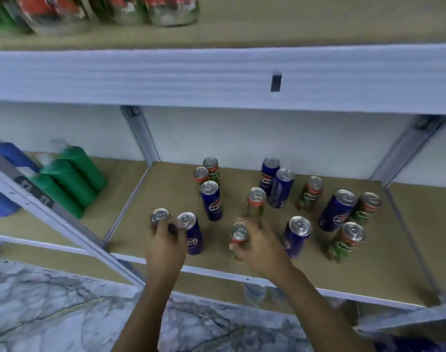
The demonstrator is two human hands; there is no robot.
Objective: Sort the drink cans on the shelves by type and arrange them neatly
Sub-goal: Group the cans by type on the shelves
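Observation:
Several tall drink cans stand mixed on the brown shelf (166, 189): blue ones and green-and-red ones. My left hand (163, 243) grips a can (159, 215) at the front left, right beside a blue can (191, 235). My right hand (257, 246) holds a green-and-red can (239, 233) near the front middle. Another blue can (211, 200) stands behind, and a green-and-red can (255, 201) sits just beyond my right hand. A blue can (296, 236) and a green-and-red can (346, 242) stand to the right.
More cans cluster at the back (206, 171) and right (337, 210). Green bottles (69, 179) and blue bottles (11, 158) fill the left bay past a metal upright (47, 209). The shelf above (217, 74) overhangs, with packs (115, 8) on top. Marble floor (52, 301) lies below.

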